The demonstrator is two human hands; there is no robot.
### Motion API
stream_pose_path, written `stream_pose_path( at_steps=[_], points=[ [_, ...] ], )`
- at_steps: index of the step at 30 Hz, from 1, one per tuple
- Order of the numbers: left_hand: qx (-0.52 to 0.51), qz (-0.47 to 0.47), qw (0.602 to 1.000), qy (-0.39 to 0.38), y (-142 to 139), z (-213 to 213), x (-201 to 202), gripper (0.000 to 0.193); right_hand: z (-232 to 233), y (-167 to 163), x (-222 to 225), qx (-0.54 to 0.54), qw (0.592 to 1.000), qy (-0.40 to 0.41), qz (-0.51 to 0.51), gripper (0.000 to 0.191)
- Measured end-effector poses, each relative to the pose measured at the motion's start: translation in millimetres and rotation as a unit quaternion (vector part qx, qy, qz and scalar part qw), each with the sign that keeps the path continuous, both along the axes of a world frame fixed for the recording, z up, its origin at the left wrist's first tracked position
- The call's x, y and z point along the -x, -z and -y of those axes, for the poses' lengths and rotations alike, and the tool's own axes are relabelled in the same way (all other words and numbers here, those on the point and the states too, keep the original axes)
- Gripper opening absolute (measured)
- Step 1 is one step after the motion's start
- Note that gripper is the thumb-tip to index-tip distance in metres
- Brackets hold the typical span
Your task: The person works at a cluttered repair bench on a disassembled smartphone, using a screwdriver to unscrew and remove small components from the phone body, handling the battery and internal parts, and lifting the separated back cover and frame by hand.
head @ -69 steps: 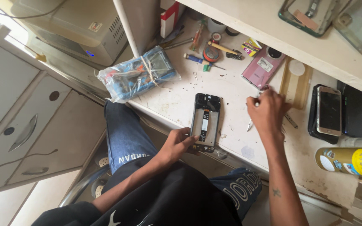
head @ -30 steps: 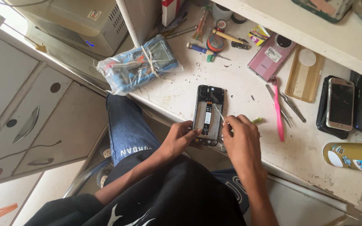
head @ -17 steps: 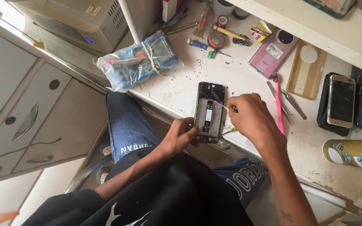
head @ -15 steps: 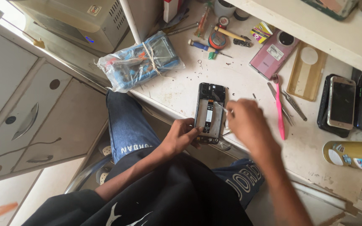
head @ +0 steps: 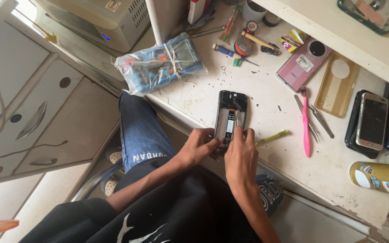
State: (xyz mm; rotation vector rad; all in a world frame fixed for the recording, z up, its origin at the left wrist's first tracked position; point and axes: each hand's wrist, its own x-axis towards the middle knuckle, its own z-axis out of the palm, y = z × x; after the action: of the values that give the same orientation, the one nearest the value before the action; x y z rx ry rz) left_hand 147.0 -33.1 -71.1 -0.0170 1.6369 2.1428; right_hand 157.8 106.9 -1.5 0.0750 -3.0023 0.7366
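Your left hand grips opened phone on worktop; your right hand pinches tweezers over it (tips hard to make out, phone's lower end hidden).

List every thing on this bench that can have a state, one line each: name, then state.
opened phone: back off, insides showing
left hand: steadying the phone's lower end
right hand: holding tweezers into the phone
plastic bag: tied shut
pink phone: face down
gold phone: face up, screen dark
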Motion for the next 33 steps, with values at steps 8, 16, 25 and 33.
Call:
stream_pose_path(
  at_steps=[8,16,25,33],
  points=[
    [-0.006,0.005,1.0,0.002,-0.6,-0.3,0.0,0.035,-16.5,-6.6,8.8,0.014,0.999,-0.024,-0.034,0.009],
    [-0.012,-0.014,1.0,-0.007,-0.7,-2.2,-1.4,0.034,-25.4,-40.4,32.6,-0.021,0.997,-0.068,0.0,0.007],
    [-0.026,0.001,1.0,-0.016,-2.6,-3.6,0.1,0.032,-22.5,-42.4,47.7,-0.054,0.995,-0.081,0.027,0.011],
    [0.025,-0.009,1.0,-0.016,5.7,-4.6,-0.9,0.031,6.1,5.3,10.7,0.016,0.997,-0.008,-0.077,0.012]
  ],
)
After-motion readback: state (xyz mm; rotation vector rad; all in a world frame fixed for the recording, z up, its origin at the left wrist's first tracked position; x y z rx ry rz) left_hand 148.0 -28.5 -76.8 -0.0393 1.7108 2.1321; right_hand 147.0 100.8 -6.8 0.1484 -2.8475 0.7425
